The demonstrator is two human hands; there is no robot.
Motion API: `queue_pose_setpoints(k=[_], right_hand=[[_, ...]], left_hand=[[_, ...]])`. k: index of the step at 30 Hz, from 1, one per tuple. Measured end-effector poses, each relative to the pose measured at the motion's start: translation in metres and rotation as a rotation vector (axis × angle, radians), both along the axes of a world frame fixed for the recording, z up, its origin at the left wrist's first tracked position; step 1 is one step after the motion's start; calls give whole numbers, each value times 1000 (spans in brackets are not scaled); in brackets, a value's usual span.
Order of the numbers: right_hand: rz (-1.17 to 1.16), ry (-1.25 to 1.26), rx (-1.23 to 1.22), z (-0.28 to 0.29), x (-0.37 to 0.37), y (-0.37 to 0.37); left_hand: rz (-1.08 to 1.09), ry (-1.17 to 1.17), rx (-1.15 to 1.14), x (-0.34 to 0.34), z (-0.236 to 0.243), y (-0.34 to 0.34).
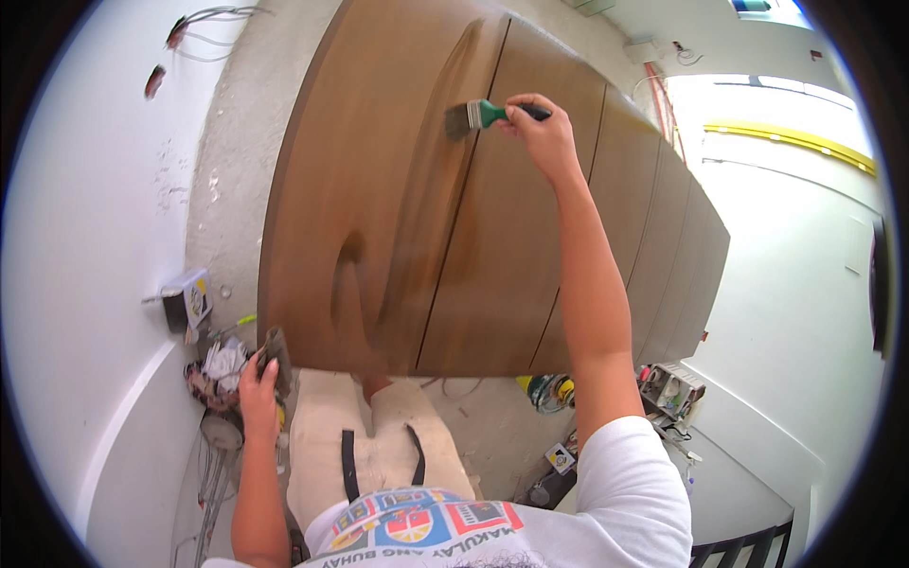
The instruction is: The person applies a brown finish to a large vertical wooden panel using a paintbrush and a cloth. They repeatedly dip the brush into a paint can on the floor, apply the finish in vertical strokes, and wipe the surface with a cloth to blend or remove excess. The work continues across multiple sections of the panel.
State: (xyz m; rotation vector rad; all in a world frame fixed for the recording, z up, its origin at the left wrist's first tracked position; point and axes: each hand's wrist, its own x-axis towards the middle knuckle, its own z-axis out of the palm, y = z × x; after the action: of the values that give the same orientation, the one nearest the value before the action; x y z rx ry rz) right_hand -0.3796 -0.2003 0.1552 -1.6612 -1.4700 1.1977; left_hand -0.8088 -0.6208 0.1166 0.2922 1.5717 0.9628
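Note:
My right hand [542,133] is closed round the handle of a green and black paintbrush [478,117], reaching far out over a large brown wooden door panel [530,218]. The brush's dark bristles touch the panel just left of a long dark groove. Darker, wet-looking streaks run along the board near the bristles, and a dark curved patch lies closer to me. At the panel's near left corner, my left hand [258,390] grips a dark brown rag [275,358].
A white and black can [187,299] stands by the left wall, above a pile of cloths and tools [222,379]. Below the panel's near edge lies a green and yellow power tool [547,392]. A crate of items [674,390] sits to the right. Wires [204,24] stick out of the left wall.

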Motion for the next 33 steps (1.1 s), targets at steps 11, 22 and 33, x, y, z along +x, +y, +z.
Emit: queue_pose_setpoints(k=[11, 22, 33], right_hand=[[-44, -408, 397, -8, 12, 200], [566, -426, 351, -6, -81, -137], [616, -136, -58, 51, -136, -431]], left_hand=[[100, -91, 17, -33, -8, 69], [35, -80, 55, -23, 4, 61], [9, -113, 83, -13, 27, -13]])
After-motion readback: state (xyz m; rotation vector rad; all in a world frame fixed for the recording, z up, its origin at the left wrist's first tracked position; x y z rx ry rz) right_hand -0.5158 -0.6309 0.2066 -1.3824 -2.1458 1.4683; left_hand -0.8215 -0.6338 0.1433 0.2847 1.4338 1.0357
